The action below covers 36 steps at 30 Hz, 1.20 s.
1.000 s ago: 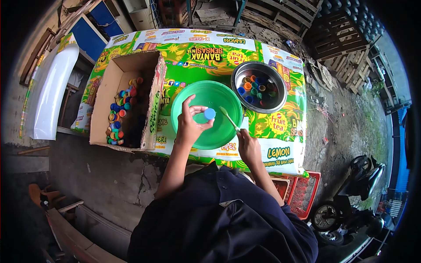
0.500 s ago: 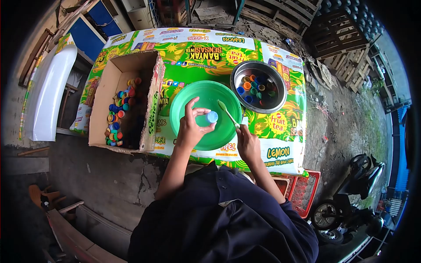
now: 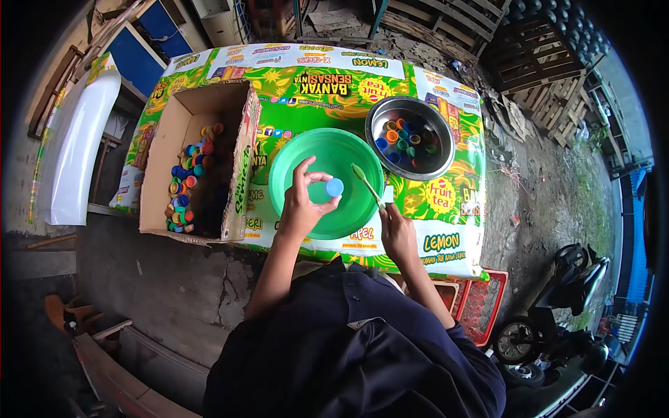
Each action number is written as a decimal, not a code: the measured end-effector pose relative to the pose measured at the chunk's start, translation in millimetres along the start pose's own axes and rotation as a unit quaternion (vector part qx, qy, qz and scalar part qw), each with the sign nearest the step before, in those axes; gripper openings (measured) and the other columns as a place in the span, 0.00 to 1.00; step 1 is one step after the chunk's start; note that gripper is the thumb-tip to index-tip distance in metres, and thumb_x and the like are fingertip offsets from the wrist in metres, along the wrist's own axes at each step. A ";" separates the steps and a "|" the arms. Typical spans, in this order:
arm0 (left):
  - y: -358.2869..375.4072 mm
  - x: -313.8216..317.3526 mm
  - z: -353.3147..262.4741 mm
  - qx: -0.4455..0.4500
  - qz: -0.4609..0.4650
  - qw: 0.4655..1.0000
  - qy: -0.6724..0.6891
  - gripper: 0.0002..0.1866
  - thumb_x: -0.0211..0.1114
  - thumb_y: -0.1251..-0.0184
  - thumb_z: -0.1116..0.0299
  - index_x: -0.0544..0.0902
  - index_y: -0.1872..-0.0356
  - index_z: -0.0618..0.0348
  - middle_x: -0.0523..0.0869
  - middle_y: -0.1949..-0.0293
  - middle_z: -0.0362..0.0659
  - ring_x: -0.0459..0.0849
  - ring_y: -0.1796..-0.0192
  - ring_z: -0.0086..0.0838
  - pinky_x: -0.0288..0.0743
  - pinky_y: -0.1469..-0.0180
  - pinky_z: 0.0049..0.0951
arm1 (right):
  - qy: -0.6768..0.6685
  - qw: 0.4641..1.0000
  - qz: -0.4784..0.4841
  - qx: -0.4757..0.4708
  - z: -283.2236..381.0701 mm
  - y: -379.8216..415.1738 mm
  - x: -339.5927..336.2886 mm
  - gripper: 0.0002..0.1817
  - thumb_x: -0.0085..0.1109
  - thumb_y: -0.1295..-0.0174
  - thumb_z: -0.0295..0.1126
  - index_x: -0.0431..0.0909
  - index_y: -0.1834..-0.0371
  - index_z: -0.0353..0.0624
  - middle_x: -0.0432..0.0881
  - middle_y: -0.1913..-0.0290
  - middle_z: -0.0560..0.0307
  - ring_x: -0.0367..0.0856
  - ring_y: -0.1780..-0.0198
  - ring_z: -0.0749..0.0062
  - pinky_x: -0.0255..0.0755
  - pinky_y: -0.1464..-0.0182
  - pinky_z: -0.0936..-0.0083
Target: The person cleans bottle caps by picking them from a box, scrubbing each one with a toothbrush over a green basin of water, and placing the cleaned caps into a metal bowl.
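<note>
Over the green basin (image 3: pixel 289 150), my left hand (image 3: pixel 303 202) pinches a light blue bottle cap (image 3: pixel 334 187) between thumb and finger. A toothbrush (image 3: pixel 366 182) with a pale green head is gripped by its handle in my right hand (image 3: pixel 396 226), at the basin's right edge. The brush head is up and to the right of the cap, apart from it. Several coloured caps (image 3: pixel 401 136) lie in a metal bowl (image 3: pixel 448 157) to the right of the basin. More caps (image 3: pixel 187 174) are in the cardboard box (image 3: pixel 164 153) at the left.
A green printed cover (image 3: pixel 313 115) lies over the table. Beyond the table's near right corner are a red crate (image 3: pixel 493 306) and a parked motorcycle (image 3: pixel 550 320). Wooden pallets (image 3: pixel 533 59) stand at the back right. A white curved sheet (image 3: pixel 85 139) is at the far left.
The toothbrush has moved slightly right, away from the cap, with my right hand. The cap's flat face is now turned more toward the camera in my left hand.
</note>
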<state>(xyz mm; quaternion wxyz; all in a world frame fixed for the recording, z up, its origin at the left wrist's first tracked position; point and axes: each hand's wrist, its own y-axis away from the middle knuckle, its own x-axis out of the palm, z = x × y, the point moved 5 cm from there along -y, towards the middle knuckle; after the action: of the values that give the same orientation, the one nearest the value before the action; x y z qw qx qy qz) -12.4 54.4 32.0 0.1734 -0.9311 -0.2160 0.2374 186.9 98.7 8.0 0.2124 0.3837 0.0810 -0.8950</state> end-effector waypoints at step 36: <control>14.5 37.0 35.5 -0.298 0.036 0.810 0.504 0.24 0.37 0.28 0.47 0.70 0.67 0.57 0.68 0.72 0.36 0.65 0.68 0.22 0.58 0.64 0.22 | -0.056 0.984 0.008 -0.171 34.1 4.3 17.4 0.20 0.48 0.38 0.28 0.67 0.41 0.51 0.78 0.77 0.39 0.78 0.78 0.48 0.68 0.77 0.59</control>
<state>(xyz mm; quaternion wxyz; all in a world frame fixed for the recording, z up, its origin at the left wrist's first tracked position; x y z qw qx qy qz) 3.3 67.8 -17.1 -0.0363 -0.9331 -0.1246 -0.3354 155.9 78.8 19.1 0.2859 0.2914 0.2177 -0.8865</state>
